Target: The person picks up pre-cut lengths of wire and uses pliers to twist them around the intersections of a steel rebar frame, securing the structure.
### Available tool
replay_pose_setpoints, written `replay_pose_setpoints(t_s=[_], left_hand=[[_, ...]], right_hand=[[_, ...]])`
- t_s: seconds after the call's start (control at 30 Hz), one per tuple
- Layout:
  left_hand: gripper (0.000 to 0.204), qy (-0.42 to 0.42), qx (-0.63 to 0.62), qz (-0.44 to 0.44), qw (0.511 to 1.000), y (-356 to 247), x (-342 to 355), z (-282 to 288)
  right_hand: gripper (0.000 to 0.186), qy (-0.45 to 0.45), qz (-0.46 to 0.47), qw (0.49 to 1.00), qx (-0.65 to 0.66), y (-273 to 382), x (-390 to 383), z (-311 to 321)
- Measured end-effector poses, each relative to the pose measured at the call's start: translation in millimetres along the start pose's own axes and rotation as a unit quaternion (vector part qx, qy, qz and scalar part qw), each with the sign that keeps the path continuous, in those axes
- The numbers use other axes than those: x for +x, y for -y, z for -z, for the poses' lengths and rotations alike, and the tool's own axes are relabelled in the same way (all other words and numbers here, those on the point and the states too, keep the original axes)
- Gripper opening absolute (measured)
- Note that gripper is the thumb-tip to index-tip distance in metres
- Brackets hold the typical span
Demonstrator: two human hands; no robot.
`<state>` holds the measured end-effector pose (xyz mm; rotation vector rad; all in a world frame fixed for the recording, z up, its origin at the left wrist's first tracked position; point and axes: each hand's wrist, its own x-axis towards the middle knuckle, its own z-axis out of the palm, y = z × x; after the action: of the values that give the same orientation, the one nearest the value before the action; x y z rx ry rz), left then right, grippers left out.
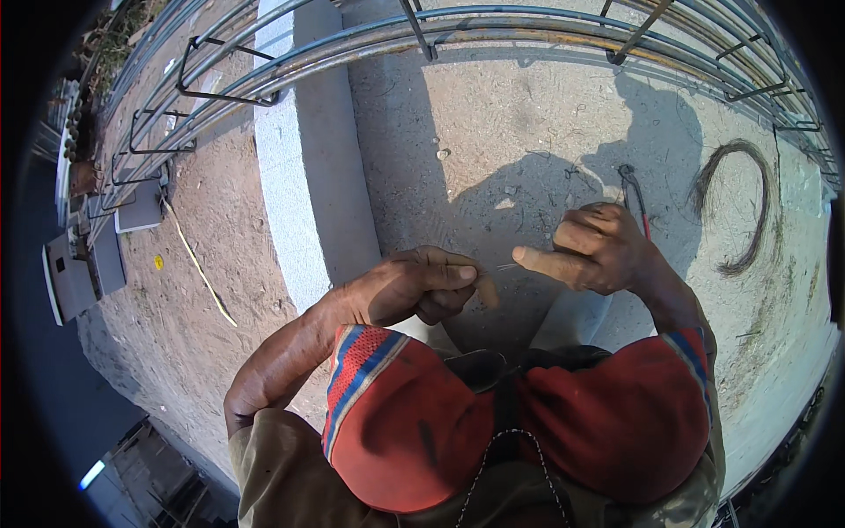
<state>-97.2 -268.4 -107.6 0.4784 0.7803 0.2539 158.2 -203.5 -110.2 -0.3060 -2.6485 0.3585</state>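
Rounded red cloth (387,431) sits nearest, left fingers (451,275) pinching thin wires (506,266), right fingers (579,236) curled, hold unclear.

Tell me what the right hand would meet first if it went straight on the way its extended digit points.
Probably the thin wires, then the left hand, though depth is unclear from this single view.

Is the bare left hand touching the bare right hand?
Apart. The head view shows a gap between left hand and right hand, where thin pale wires show.
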Motion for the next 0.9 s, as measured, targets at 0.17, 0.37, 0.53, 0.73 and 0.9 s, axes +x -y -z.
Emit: replay_pose_setpoints(t_s=[0.17, 0.37, 0.53, 0.73, 0.9], left_hand=[[0.031, 0.017, 0.121, 0.012, 0.992, -13.9, -34.8, -8.2], [0.031, -0.031, 0.184, 0.016, 0.982, -32.4, -37.6, -9.7], [0.028, 0.084, 0.145, -0.084, 0.982, -18.1, -34.6, 2.8], [0.021, -0.004, 0.252, -0.16, 0.954, -25.3, -39.5, 1.8], [0.033, -0.142, 0.651, -0.407, 0.625, -28.8, -42.3, -4.9]], right_hand=[[0.032, -0.072, 0.088, 0.991, -0.07, 19.6, 17.0, 13.0], [0.035, -0.109, 0.048, 0.986, -0.12, 27.4, 11.9, 30.3], [0.044, -0.05, 0.101, 0.985, -0.131, 27.3, 31.9, 58.5], [0.054, 0.01, 0.071, 0.991, -0.109, 15.5, 23.3, 61.9], [0.048, 0.082, -0.017, 0.994, -0.07, 14.9, 37.1, 76.8]])
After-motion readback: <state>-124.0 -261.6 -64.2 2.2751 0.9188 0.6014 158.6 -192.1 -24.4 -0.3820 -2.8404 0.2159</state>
